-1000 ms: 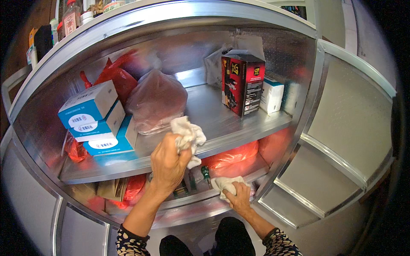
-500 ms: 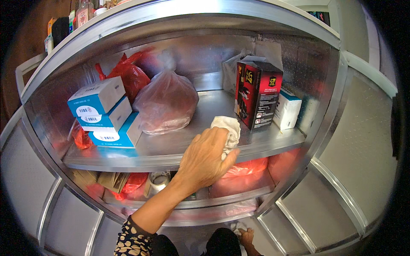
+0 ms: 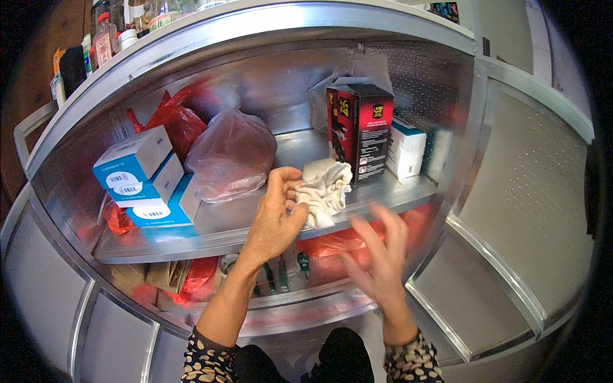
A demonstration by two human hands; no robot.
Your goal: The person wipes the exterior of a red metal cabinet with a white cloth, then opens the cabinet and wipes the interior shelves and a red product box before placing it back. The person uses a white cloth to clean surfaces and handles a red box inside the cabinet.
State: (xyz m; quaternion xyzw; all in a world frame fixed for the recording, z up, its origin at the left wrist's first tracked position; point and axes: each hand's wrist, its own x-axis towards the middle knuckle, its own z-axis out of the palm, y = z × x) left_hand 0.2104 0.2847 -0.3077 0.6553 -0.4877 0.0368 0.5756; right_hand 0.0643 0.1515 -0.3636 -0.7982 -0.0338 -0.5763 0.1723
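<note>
A crumpled off-white cloth (image 3: 324, 191) lies bunched at the front of the upper metal shelf (image 3: 236, 223). My left hand (image 3: 274, 214) is at its left side, fingers curved and thumb apart; the fingertips meet or nearly meet the cloth's edge. To the right of the cloth, my right hand (image 3: 382, 258) hovers in front of the shelf edge, blurred, with its fingers spread and nothing seen in them. Just behind the cloth stands a tall black and red box (image 3: 361, 131). A tied translucent plastic bag (image 3: 233, 156) with brownish contents rests behind my left hand.
Stacked blue and white boxes (image 3: 143, 179) and a red plastic bag (image 3: 175, 121) fill the left of the shelf. A white and blue pack (image 3: 406, 150) is at the right. Green-handled screwdrivers (image 3: 303, 263) lie on the lower shelf. Bottles (image 3: 104, 39) line the counter above.
My right hand has risen from near the floor, where it held something whitish, to the shelf front. My left hand has loosened from the cloth and moved to its left. The view has shifted slightly.
</note>
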